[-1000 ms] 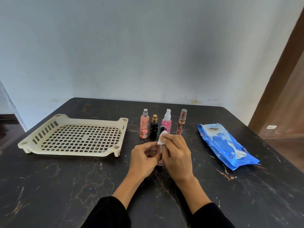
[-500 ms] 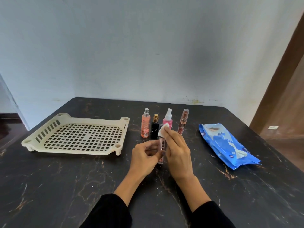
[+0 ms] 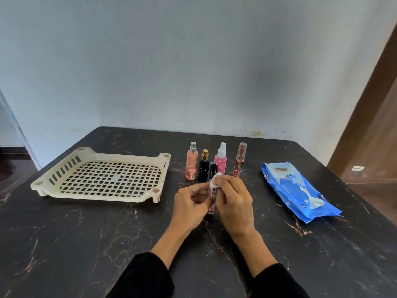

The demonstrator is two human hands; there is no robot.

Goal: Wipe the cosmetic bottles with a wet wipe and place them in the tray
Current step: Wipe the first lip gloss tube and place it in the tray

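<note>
Centre frame, above black marbled desk | left hand grips slim clear lip-gloss tube | right hand pinches white wet wipe against it | likely light, rigid, slippery wet; hold mid-barrel | cream perforated plastic tray centre-left, holds nothing.

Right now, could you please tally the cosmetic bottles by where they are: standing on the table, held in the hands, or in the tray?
Standing on the table: 4 (peach spray, black bottle, pink spray, slim amber tube)
Held in the hands: 1 (lip gloss tube)
In the tray: 0
Total: 5
</note>
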